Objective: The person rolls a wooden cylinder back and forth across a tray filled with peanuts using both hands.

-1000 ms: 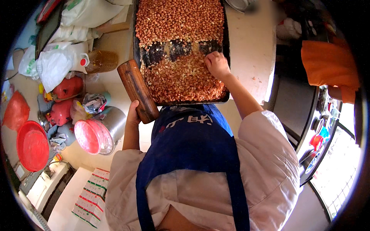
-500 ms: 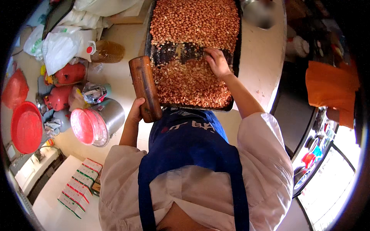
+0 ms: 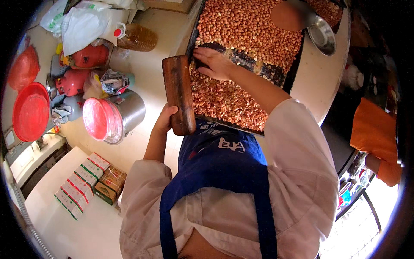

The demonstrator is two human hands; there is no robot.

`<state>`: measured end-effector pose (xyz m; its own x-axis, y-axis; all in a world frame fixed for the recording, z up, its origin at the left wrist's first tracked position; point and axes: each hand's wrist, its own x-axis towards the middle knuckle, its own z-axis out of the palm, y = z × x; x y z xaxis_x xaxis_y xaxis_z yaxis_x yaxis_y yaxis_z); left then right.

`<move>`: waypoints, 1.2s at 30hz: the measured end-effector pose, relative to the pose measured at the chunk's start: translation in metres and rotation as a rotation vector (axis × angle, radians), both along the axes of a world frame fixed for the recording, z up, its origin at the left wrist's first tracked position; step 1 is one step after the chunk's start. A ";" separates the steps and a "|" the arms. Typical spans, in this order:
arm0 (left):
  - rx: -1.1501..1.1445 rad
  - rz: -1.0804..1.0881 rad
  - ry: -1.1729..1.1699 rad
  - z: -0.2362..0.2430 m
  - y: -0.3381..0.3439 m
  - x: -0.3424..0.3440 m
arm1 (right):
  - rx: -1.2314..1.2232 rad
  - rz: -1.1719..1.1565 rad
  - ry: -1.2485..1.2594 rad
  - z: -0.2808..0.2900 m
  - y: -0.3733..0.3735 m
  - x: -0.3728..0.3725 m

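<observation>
My left hand grips the lower end of a thick, rounded brown wooden block, perhaps a roller. The block stands at the left edge of a black tray. Whole reddish peanuts fill the tray's far part; crushed peanuts cover the near part, with a dark bare strip between them. Near the tray's left side, my right hand lies over the crushed peanuts beside that strip. Its fingers are stretched out, pointing left, and no tool is in it.
A metal bowl sits right of the tray, near a blurred round shape. On the left are a steel pot, red basins, red gas cylinders and an oil jug. Cartons lie lower left; orange cloth is at right.
My right hand has moved left across the tray, from the strip's right end to its left side, and its fingers have straightened. The view has turned, so the tray appears farther right and tilted.
</observation>
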<state>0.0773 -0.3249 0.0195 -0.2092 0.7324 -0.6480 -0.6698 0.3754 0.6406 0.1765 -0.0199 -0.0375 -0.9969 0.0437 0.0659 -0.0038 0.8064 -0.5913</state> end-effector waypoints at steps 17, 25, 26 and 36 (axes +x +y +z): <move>0.131 -0.729 1.218 0.073 0.173 -0.050 | 0.011 -0.168 -0.100 0.023 0.038 0.148; 0.196 -1.191 1.802 0.042 0.261 0.011 | -0.130 -0.178 0.139 0.027 -0.012 0.148; 0.197 -1.211 1.819 0.036 0.259 0.013 | -0.100 -0.159 0.214 0.043 -0.012 0.149; 0.521 -1.061 1.450 0.026 0.266 -0.026 | 0.376 -0.868 0.234 0.062 0.130 0.192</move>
